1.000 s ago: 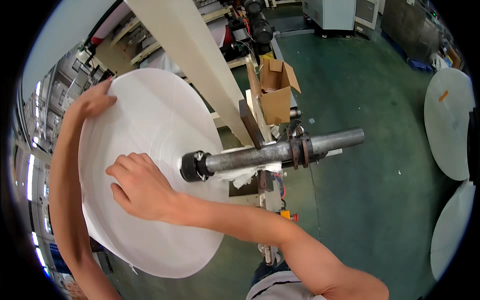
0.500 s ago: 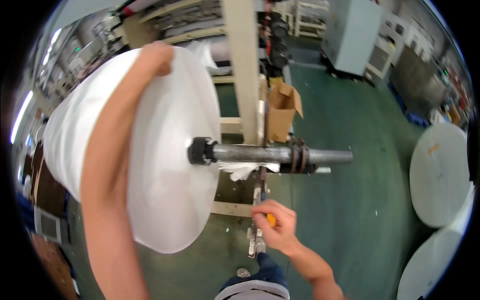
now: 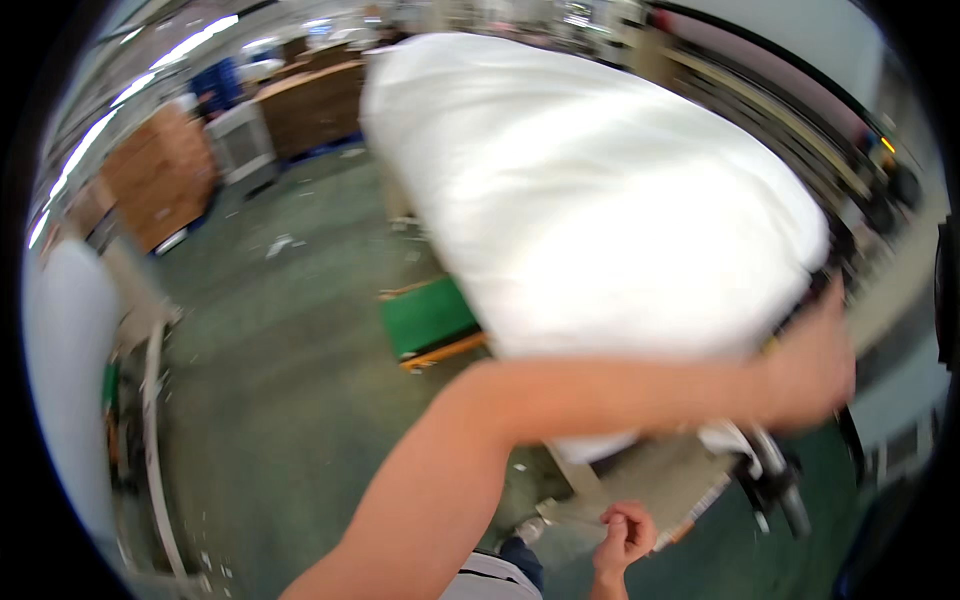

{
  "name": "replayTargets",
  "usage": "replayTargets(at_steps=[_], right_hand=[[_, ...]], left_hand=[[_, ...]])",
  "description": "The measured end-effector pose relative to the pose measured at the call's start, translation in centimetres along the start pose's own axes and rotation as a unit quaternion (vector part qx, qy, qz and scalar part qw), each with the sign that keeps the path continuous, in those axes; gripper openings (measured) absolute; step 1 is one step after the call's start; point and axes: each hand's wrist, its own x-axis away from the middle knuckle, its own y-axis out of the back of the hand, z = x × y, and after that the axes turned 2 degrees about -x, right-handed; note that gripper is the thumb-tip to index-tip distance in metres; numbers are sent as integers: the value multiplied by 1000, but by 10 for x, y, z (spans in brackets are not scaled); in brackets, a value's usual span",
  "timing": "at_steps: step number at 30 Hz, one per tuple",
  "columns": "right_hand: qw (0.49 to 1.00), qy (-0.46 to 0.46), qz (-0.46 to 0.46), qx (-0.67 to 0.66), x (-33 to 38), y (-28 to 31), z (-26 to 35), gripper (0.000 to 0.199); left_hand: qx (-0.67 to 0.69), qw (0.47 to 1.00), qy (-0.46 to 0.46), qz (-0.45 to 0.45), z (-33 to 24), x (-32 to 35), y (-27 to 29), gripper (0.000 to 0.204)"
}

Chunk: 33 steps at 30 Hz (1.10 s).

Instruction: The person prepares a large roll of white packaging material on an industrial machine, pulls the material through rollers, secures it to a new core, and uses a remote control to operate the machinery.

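Two hands in view. Left hand (image 3: pixel 812 365) reaching across the frame, pressed against lower right edge of large white roll (image 3: pixel 600 190); fingers blurred, wrapped or flat cannot tell. Roll tilted, filling upper centre, above green floor (image 3: pixel 280 400). Right hand (image 3: pixel 625 535) low at bottom edge, fingers curled closed, contents not discernible. Green pallet (image 3: pixel 430 318) just left of roll. Cardboard boxes (image 3: pixel 160 175) well apart, upper left.

The left arm stretches far out, its hand (image 3: pixel 812 365) spread flat, fingers open. The right hand (image 3: pixel 625 535) hangs low, curled closed.
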Motion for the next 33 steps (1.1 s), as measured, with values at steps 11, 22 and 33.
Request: replayTargets(at_steps=[11, 22, 33], right_hand=[[748, -42, 654, 103, 143, -397, -5, 26], [483, 67, 873, -29, 433, -720, 64, 18], [343, 88, 934, -58, 770, -911, 207, 23]], left_hand=[[85, 545, 761, 341, -225, 780, 169, 33], [3, 286, 958, -13, -370, 959, 383, 31], [50, -124, 983, -126, -690, 1194, 366, 42]])
